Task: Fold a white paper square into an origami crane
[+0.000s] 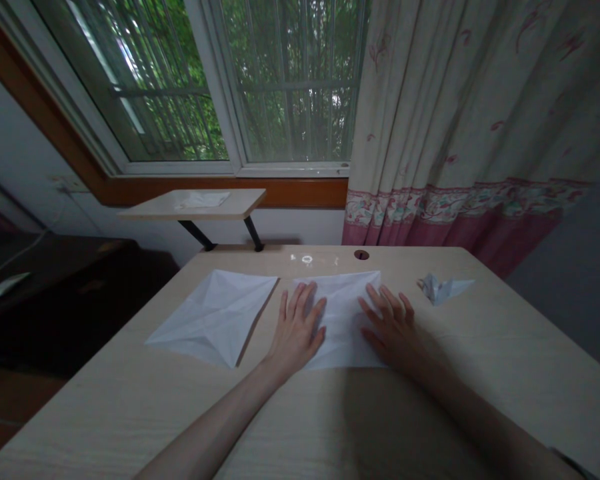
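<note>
A creased sheet of white paper [343, 310] lies on the desk in front of me, between and under my hands. My left hand [300, 327] rests on its left edge, fingers spread and pointing away from me. On the right edge, my right hand [387, 320] lies with its fingers apart, touching the sheet. Neither hand grips anything. A second white paper sheet [215, 317], marked with fold lines, lies to the left of my left hand. Right of my right hand sits a small folded paper figure [440, 288]; its exact shape is hard to make out.
The pale wooden desk [280, 427] carries a small raised shelf [250, 200] at its back left, with white paper [203, 199] on top. A round cable hole [361, 255] is near the back edge. Behind stand a barred window [290, 87] and a patterned curtain [430, 120].
</note>
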A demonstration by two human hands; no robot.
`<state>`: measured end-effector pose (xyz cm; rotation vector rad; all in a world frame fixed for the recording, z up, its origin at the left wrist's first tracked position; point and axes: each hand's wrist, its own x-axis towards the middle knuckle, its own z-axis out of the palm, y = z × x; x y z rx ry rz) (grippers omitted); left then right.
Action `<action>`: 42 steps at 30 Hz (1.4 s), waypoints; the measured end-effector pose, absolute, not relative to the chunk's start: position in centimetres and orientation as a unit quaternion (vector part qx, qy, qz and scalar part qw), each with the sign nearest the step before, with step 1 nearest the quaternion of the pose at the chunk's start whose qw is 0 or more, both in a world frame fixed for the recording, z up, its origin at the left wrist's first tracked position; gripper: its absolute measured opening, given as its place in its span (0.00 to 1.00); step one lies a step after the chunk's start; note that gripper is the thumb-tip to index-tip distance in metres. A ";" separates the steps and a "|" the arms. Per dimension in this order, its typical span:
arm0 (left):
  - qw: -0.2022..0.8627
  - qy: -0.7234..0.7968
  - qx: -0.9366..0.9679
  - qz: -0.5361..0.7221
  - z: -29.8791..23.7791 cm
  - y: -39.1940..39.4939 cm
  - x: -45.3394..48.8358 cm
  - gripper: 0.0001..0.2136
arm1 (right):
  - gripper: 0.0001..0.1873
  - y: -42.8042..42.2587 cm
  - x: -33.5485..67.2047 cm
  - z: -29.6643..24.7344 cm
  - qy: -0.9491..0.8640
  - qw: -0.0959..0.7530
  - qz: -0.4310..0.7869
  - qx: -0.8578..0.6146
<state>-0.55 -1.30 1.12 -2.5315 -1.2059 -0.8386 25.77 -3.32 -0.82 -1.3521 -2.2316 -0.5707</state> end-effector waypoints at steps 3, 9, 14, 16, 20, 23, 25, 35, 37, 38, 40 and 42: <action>0.104 -0.414 -0.869 -0.251 0.8 -1.2 -0.6 0.22 | 0.28 -3.3 25.9 -1.1 -0.809 0.238 -0.199 -0.499; 0.089 -0.414 -0.880 -0.215 0.5 -0.9 -0.8 0.19 | 0.29 -3.2 25.9 -1.3 -0.798 0.250 -0.200 -0.510; 0.056 -0.380 -0.901 -0.201 0.2 -0.8 -1.1 0.16 | 0.32 -3.0 26.2 -1.5 -0.778 0.251 -0.210 -0.537; 0.043 -0.372 -0.907 -0.195 0.1 -0.8 -1.1 0.18 | 0.32 -2.8 26.4 -1.7 -0.770 0.253 -0.218 -0.544; 0.019 -0.370 -0.911 -0.182 0.2 -0.8 -1.1 0.20 | 0.32 -2.6 26.7 -2.2 -0.754 0.261 -0.235 -0.555; 0.014 -0.365 -0.913 -0.180 0.2 -0.8 -1.1 0.22 | 0.30 -2.6 26.7 -2.3 -0.746 0.257 -0.234 -0.568; 0.016 -0.364 -0.914 -0.181 0.1 -0.8 -1.1 0.23 | 0.29 -2.6 26.7 -2.3 -0.743 0.255 -0.230 -0.575; -0.007 -0.378 -0.916 -0.137 -0.5 -0.8 -1.2 0.27 | 0.23 -2.5 27.2 -2.8 -0.746 0.232 -0.230 -0.581; -0.002 -0.377 -0.915 -0.141 -0.5 -0.8 -1.2 0.27 | 0.23 -2.3 27.4 -2.9 -0.745 0.227 -0.225 -0.586; 0.000 -0.376 -0.915 -0.143 -0.5 -0.8 -1.2 0.27 | 0.23 -2.2 27.5 -3.0 -0.746 0.224 -0.222 -0.587; 0.001 -0.374 -0.916 -0.145 -0.6 -0.7 -1.2 0.27 | 0.21 -2.0 27.8 -3.3 -0.747 0.219 -0.216 -0.589; 0.000 -0.374 -0.916 -0.147 -0.7 -0.7 -1.2 0.27 | 0.21 -1.8 28.0 -3.5 -0.747 0.216 -0.209 -0.593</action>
